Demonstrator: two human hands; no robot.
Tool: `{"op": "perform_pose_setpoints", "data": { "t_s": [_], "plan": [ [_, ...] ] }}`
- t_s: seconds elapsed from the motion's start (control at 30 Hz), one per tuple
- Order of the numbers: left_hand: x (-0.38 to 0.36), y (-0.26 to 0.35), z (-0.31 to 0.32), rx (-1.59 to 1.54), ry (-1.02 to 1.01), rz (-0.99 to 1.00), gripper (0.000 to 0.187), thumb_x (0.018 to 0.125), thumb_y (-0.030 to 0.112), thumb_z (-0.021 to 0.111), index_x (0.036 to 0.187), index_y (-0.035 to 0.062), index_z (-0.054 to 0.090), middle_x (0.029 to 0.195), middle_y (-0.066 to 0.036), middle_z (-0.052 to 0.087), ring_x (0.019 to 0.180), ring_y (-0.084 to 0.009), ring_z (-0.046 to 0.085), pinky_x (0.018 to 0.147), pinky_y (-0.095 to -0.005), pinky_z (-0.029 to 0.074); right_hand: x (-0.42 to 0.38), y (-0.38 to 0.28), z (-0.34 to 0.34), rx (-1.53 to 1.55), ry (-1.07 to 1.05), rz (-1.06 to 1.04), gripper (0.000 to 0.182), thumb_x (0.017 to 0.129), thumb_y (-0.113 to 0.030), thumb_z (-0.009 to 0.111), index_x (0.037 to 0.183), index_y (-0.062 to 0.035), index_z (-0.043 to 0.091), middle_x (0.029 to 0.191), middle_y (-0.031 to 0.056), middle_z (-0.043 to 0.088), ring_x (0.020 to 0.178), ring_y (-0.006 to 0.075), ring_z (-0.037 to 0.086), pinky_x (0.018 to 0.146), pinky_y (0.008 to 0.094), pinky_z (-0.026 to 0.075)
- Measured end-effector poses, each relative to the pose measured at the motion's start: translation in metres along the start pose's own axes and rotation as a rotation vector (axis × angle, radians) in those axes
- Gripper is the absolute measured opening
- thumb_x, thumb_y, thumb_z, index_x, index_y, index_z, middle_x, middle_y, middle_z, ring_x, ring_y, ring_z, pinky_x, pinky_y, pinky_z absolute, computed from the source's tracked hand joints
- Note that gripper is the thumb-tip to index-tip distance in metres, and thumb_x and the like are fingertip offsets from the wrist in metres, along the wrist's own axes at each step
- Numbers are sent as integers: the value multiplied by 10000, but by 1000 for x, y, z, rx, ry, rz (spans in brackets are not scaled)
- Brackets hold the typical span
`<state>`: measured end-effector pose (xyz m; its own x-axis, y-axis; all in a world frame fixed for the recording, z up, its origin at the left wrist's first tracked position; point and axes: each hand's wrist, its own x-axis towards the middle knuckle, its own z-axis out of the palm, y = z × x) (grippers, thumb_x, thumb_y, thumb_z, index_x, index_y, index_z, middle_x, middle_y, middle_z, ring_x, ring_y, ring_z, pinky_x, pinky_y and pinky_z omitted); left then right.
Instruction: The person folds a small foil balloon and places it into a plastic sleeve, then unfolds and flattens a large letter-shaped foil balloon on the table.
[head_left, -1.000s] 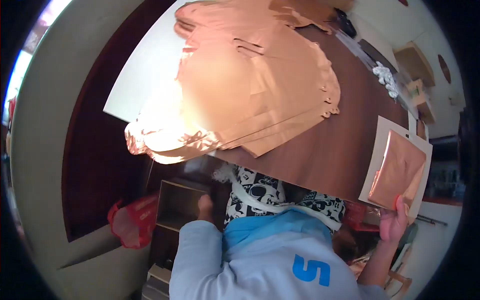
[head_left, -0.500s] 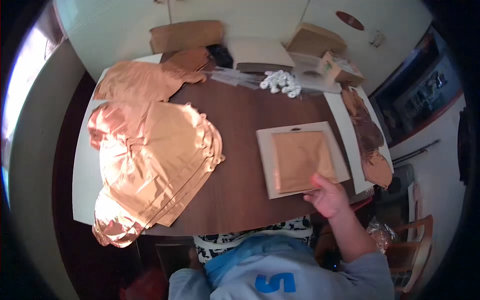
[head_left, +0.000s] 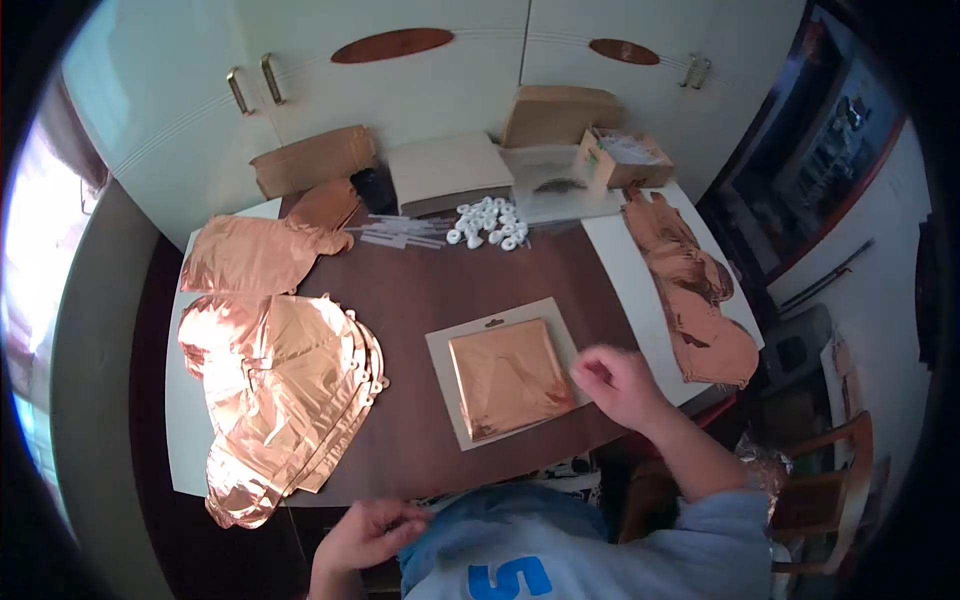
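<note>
A folded copper-coloured foil piece (head_left: pixel 512 378) lies on a pale card (head_left: pixel 447 375) with a hanger slot, on the brown table. Just right of the card is my right hand (head_left: pixel 622 388), its fingers curled in; whether anything is in them cannot be made out. My left hand (head_left: pixel 378 532) is at the table's front edge by the shirt, fingers bent loosely, with nothing visible in it. Large shiny copper foil sheets (head_left: pixel 285 385) with ring-like tabs are piled on the left side.
White rings (head_left: pixel 488 223) and clear strips (head_left: pixel 403 231) lie at the back. Behind them are a pale box (head_left: pixel 449 172), a plastic bag (head_left: pixel 560 185) and an open carton (head_left: pixel 627 158). More copper foil (head_left: pixel 690 290) lies along the right edge. A wooden chair (head_left: pixel 850 500) stands at right.
The view has tilted up and shifted. My right hand has gone from the card's lower edge to its right side, and its fingers have curled. My left hand has come up to the table edge.
</note>
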<state>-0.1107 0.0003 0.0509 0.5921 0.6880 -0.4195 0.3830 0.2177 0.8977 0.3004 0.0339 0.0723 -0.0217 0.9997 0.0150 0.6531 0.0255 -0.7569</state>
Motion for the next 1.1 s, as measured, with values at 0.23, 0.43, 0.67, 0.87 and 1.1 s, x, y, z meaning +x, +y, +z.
{"op": "perform_pose_setpoints", "data": {
  "t_s": [0.23,0.43,0.67,0.87,1.1],
  "plan": [
    [161,76,23,853,547,602,745,887,423,679,1461,36,405,1511,-259,350,1388,-445,338,1137,-548,278,80,49,42,-568,61,-399,513,912,-254,614,1350,-3,521,1451,212,483,1354,397,444,1141,498,336],
    [178,50,31,1092,422,449,875,886,626,550,1488,20,359,1533,-283,328,1435,-469,282,1167,-581,206,64,44,50,-535,190,-517,402,912,-274,625,1214,-9,625,1312,211,599,1238,368,557,1060,484,422],
    [183,50,29,1140,404,432,883,888,618,546,1480,-11,360,1527,-291,339,1440,-465,282,1175,-584,190,227,76,-54,-111,508,-80,253,906,-276,680,894,-24,695,841,155,698,845,311,690,746,411,528],
    [180,53,25,990,402,450,875,903,609,544,1474,-27,357,1531,-296,327,1456,-438,274,1179,-582,185,325,134,-74,-511,405,253,433,778,-452,770,932,-49,731,972,159,712,993,311,692,883,431,541],
    [178,54,12,735,389,525,760,881,447,672,1453,22,410,1515,-286,347,1420,-443,328,1162,-569,244,345,183,-96,132,483,114,293,826,-325,717,895,-43,752,772,137,720,748,309,701,694,384,520]
  ]
}}
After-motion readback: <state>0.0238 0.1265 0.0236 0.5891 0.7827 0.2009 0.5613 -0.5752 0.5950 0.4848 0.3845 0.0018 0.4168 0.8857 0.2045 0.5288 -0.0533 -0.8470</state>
